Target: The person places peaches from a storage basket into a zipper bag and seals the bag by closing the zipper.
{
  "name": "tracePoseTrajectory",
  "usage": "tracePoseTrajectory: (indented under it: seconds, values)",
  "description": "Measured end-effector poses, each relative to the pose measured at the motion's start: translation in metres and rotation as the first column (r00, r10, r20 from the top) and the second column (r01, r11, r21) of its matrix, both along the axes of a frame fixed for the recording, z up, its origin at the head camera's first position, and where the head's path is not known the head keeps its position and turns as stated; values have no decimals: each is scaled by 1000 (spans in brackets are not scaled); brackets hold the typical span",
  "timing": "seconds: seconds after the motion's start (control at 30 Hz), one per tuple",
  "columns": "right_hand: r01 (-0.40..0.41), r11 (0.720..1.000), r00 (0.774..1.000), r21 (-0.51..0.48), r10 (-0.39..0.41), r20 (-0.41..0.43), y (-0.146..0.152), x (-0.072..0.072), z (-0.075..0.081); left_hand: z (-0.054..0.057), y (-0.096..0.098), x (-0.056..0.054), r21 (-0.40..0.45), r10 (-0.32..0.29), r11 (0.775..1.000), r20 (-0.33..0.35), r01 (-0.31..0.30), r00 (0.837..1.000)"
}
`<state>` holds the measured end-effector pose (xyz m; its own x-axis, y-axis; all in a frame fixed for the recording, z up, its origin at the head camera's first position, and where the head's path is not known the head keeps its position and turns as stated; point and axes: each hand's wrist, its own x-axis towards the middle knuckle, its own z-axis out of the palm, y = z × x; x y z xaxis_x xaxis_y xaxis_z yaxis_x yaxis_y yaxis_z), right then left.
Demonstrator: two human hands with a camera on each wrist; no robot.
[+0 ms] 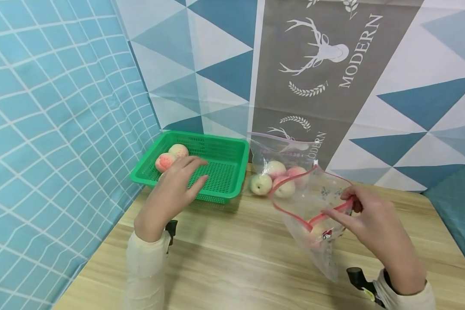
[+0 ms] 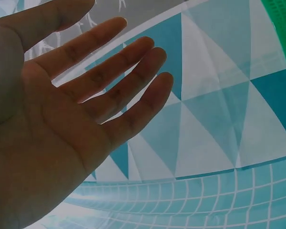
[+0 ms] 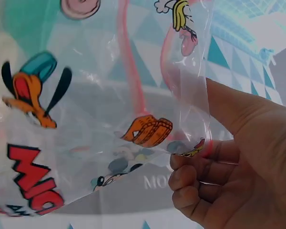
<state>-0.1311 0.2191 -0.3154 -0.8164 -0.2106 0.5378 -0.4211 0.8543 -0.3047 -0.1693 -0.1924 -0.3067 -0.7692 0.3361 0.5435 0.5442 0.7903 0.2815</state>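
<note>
My left hand [image 1: 171,186] hovers over the left part of a green plastic basket [image 1: 238,172], fingers spread and holding nothing. Two pink-and-cream peaches [image 1: 165,162] show in the basket beside that hand, and a sliver of another is mostly hidden behind it. In the left wrist view the palm and extended fingers [image 2: 128,95] are bare. My right hand [image 1: 383,228] pinches the red-edged rim of a clear zip bag [image 1: 294,249], whose mouth gapes. Inside this bag a peach [image 1: 318,230] shows through the plastic. Cartoon prints cover the bag [image 3: 90,90] in the right wrist view.
Behind the red-edged bag, a second clear bag [image 1: 265,148] with a pinkish top edge holds several peaches [image 1: 261,184], right of the basket. The wooden table [image 1: 224,258] meets a patterned backdrop [image 1: 224,64] at the back and a blue checked cloth [image 1: 54,129] at left.
</note>
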Motion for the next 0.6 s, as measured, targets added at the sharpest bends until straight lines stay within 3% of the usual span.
tracePoseTrajectory:
  seconds: [0.17,0.3,0.47,0.6]
  values:
    - [74,997,997,-2,-74,-17,14,5,5,-5,-5,-11,-10,55,998,89,-54,995]
    - [119,993,992,0,-119,33,15,8,8,-13,-15,-28,-13,101,995,188,-100,977]
    - [107,994,993,11,-107,40,14,6,6,-30,-32,-48,10,125,991,265,-132,956]
    - [68,998,998,16,-68,11,13,3,4,-43,-46,-56,37,157,984,292,-175,943]
